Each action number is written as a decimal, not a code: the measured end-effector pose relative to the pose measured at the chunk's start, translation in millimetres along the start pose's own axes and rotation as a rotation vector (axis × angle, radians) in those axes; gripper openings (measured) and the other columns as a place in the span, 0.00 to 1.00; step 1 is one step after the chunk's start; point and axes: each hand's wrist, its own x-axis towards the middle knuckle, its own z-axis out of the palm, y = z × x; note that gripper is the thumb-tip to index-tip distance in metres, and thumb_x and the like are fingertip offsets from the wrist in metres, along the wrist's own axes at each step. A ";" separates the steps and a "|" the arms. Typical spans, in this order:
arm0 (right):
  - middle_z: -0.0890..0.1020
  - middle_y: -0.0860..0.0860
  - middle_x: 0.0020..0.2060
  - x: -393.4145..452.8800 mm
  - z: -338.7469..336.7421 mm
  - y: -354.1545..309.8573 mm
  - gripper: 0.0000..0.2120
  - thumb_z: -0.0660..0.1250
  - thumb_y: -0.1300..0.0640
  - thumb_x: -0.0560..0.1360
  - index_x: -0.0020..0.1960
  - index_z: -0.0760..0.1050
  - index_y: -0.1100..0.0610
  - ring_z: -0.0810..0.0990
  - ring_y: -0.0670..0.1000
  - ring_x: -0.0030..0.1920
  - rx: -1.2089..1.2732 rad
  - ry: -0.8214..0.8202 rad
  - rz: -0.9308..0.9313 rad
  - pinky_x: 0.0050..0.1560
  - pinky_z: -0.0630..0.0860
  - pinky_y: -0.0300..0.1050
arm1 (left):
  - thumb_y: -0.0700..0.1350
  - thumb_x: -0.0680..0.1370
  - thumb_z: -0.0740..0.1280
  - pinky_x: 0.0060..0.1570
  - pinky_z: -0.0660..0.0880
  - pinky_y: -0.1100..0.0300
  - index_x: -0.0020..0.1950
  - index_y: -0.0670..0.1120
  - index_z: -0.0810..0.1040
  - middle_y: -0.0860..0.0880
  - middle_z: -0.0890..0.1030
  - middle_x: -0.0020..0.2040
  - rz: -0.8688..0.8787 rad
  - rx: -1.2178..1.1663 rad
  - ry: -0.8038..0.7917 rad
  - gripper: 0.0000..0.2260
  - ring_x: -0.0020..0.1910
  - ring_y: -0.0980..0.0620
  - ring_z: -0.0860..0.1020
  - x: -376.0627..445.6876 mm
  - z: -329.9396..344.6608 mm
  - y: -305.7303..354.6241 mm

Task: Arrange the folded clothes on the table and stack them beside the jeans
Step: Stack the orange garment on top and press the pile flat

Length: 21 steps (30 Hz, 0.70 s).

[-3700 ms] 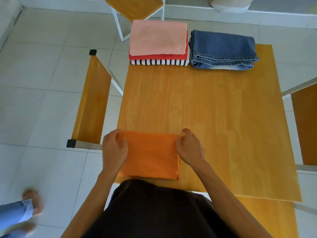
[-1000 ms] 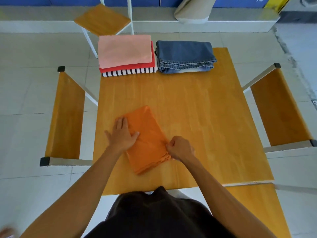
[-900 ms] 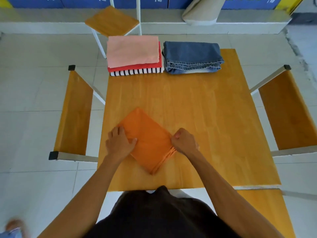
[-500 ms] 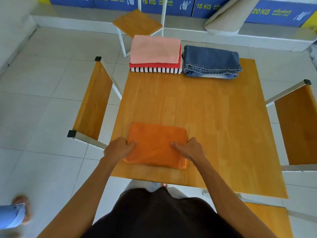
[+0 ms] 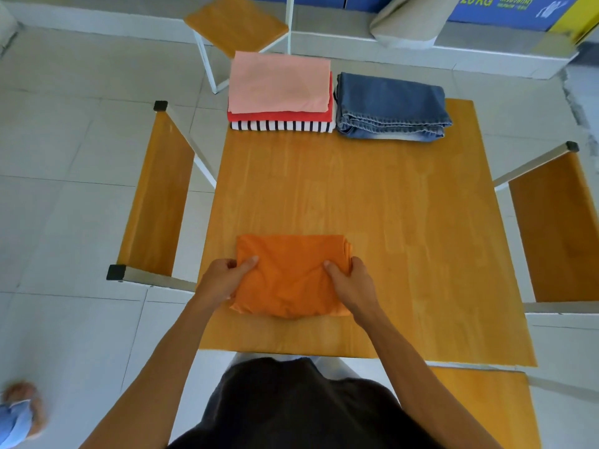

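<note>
A folded orange cloth [image 5: 290, 270] lies near the front edge of the wooden table [image 5: 372, 222]. My left hand [image 5: 223, 280] grips its left side and my right hand [image 5: 353, 285] grips its right side, thumbs on top, bunching the fabric. At the far edge sit folded blue jeans [image 5: 390, 106]. Touching them on the left is a stack [image 5: 280, 92] of a pink cloth on a red one on a black-and-white striped one.
Wooden chairs stand at the left [image 5: 155, 202], right [image 5: 557, 228] and far side [image 5: 236, 24] of the table. Blue boxes [image 5: 505, 8] and a beige roll [image 5: 408, 24] line the back ledge. Another person's foot [image 5: 19, 413] is at the lower left.
The orange cloth was turned on the table from a diagonal to square with the front edge. Both hands moved from pressing it flat to gripping its two sides.
</note>
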 end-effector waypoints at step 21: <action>0.76 0.40 0.43 187.2 -16.8 -269.6 0.16 0.64 0.38 0.76 0.52 0.71 0.50 0.76 0.38 0.41 0.113 0.285 -0.446 0.38 0.70 0.37 | 0.63 0.79 0.55 0.49 0.71 0.59 0.60 0.52 0.73 0.55 0.77 0.54 0.690 -0.002 0.378 0.19 0.50 0.56 0.76 140.4 -100.7 281.9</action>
